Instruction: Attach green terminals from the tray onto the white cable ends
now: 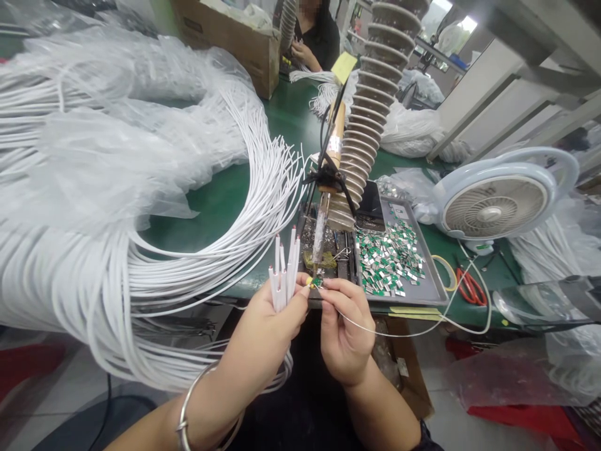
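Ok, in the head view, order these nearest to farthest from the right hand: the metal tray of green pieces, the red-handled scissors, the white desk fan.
From the right hand:
1. Grey metal tray of green-and-silver pieces: just ahead, slightly right.
2. Red-handled scissors: further right, on the green bench.
3. Round white desk fan: farthest, right, beyond the scissors.

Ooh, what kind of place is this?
Probably a small electronics workshop: bundles of white cables, tiny green circuit boards on a metal tray, and what looks like a soldering iron.
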`<state>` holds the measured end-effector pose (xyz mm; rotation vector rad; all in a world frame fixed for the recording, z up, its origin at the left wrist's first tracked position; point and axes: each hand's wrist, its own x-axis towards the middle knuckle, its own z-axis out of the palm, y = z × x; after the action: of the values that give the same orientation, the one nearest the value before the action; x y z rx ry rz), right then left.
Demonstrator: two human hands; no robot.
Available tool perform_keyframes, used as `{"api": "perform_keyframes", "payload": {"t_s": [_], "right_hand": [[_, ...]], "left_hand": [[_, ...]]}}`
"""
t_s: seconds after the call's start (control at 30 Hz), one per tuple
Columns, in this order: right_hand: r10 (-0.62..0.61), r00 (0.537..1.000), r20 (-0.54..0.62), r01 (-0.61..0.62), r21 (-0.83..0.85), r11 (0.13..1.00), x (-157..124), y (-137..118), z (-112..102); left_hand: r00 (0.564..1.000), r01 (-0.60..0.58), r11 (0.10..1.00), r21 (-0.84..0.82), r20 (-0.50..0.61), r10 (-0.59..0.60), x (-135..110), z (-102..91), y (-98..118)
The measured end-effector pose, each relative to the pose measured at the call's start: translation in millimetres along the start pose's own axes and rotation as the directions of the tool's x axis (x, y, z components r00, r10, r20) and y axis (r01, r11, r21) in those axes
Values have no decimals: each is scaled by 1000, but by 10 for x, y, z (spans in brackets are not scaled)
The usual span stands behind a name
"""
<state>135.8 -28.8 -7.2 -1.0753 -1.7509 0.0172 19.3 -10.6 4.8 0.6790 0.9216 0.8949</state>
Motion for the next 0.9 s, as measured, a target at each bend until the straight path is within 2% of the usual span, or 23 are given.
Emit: {"api": "perform_keyframes", "payload": {"t_s": [0.1, 0.33, 0.47, 0.6, 0.77, 0.9], "right_hand": [[12, 1000, 3, -12, 27, 1000, -31, 5, -2], [85, 996, 13, -86, 97, 992, -54, 15, -15], [206, 976, 65, -209, 49, 977, -64, 20, 0], [337, 933, 126, -351, 122, 928, -112, 31, 29], [354, 929, 107, -366, 120, 923, -118, 37, 8], [379, 910, 169, -405, 160, 900, -73, 8, -19]], "left_hand": [[1000, 24, 999, 22, -16, -24, 2, -33, -28], [999, -44, 981, 188, 9, 43, 8, -109, -95], [999, -49, 973, 225, 11, 48, 11, -118, -108], [998, -53, 972, 231, 36, 46, 13, -122, -105], [998, -47, 971, 234, 40, 39, 8, -152, -127], [993, -109, 957, 269, 74, 92, -3, -191, -164]]}}
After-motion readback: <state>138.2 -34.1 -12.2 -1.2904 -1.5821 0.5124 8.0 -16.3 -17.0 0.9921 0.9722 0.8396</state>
